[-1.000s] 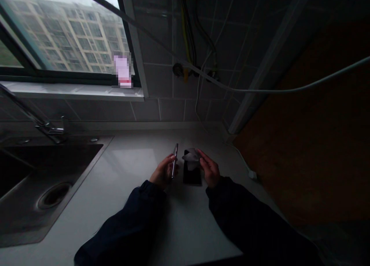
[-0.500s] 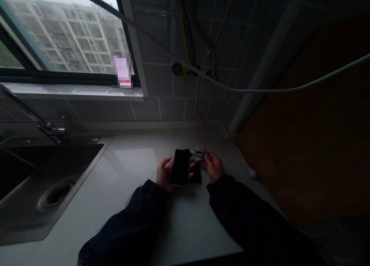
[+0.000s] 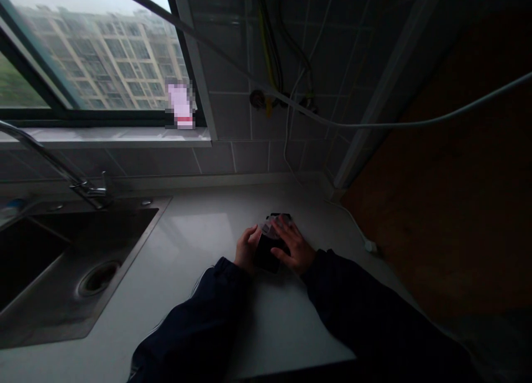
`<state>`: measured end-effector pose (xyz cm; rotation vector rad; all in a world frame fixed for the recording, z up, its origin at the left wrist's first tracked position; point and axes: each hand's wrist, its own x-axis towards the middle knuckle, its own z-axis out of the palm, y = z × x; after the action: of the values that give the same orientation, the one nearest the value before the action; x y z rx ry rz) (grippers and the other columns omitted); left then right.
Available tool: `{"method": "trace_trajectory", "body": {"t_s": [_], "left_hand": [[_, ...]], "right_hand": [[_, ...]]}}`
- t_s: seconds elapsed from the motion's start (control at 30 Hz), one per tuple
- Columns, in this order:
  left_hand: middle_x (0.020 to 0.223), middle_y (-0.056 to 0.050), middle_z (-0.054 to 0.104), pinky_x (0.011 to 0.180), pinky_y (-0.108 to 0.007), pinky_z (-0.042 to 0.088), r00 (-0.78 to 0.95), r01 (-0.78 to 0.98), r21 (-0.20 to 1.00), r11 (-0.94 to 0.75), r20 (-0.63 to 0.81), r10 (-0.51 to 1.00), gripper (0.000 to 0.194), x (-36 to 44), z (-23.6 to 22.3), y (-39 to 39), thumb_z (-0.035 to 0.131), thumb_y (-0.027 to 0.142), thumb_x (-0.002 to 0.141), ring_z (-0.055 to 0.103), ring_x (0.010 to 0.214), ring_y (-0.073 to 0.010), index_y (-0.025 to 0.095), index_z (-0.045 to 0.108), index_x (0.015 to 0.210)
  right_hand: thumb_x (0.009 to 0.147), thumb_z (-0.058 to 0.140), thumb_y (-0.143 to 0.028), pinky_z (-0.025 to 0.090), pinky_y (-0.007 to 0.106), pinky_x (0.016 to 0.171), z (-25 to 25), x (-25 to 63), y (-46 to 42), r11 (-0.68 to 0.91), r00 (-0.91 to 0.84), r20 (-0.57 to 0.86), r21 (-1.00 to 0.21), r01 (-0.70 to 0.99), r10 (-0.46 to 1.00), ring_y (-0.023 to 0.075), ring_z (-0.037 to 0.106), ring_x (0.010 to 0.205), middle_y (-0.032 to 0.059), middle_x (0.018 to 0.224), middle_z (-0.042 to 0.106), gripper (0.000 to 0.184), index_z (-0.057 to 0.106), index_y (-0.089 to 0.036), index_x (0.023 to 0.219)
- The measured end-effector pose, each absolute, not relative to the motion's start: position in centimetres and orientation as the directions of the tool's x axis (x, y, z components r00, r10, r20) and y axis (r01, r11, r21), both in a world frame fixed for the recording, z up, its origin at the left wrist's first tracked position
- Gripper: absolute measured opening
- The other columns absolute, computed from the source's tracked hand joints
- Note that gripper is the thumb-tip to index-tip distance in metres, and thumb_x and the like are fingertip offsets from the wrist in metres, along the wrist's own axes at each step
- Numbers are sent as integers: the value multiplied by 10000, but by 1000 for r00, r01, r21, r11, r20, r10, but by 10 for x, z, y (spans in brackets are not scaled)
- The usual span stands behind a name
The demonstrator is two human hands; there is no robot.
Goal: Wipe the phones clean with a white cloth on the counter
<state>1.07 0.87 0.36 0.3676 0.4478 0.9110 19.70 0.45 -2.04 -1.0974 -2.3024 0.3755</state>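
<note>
A smartphone [image 3: 266,254] with a dark screen is held in my left hand [image 3: 246,249], the thumb along its left side and the other fingers hidden beneath. My right hand [image 3: 294,245] lies over the screen with its fingers stretched out, holding a light grey cloth [image 3: 266,228] against the upper part of the phone. Much of the cloth is covered by those fingers. Just beyond them, the edge of a dark flat object [image 3: 281,214] shows on the white countertop [image 3: 199,244]; the rest of it is hidden.
To the left is a steel sink [image 3: 50,300] with a faucet [image 3: 89,189]. A pixelated pink-and-white item [image 3: 181,106] stands on the windowsill. One white cable [image 3: 374,124] hangs across the view; a white plug [image 3: 369,246] lies by the brown panel [image 3: 449,205] at right.
My right hand has moved left with the cloth, from beside the phone onto its screen. The phone has tilted and shifted slightly right in my left hand. The view has turned slightly left.
</note>
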Motion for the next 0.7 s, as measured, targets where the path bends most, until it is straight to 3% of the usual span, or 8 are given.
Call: {"method": "trace_trajectory", "body": {"t_s": [0.1, 0.23, 0.47, 0.7], "left_hand": [[1005, -148, 771, 942, -449, 512, 512, -652, 480, 587, -293, 808, 541, 10, 1, 11, 509, 465, 920, 729, 977, -335, 94, 657, 1284], [1022, -149, 775, 955, -427, 504, 486, -659, 473, 585, -326, 811, 531, 10, 1, 12, 508, 442, 929, 729, 992, -326, 72, 663, 1277], [1038, -172, 764, 886, -430, 546, 637, -567, 501, 653, -236, 734, 610, 11, -3, 11, 536, 522, 913, 736, 942, -325, 74, 636, 1315], [1158, -138, 730, 854, -461, 578, 660, -494, 584, 645, -231, 715, 558, 6, -7, 11, 569, 498, 919, 731, 919, -290, 180, 586, 1377]], "right_hand": [[1009, 437, -552, 156, 648, 1234, -20, 195, 2, 696, -582, 382, -406, 592, 718, 309, 254, 1545, 147, 1630, 345, 738, 234, -190, 1619], [1033, 380, -550, 167, 662, 1222, -24, 193, 1, 736, -616, 404, -354, 576, 676, 294, 240, 1550, 124, 1600, 410, 681, 271, -198, 1606], [1034, 409, -516, 208, 693, 1190, -20, 205, 7, 664, -549, 390, -289, 690, 740, 342, 132, 1568, 98, 1692, 154, 597, 371, -259, 1571], [1041, 386, -494, 198, 696, 1189, -14, 207, 6, 580, -454, 385, -333, 743, 803, 342, 82, 1573, 121, 1691, 150, 678, 185, -216, 1627]]}}
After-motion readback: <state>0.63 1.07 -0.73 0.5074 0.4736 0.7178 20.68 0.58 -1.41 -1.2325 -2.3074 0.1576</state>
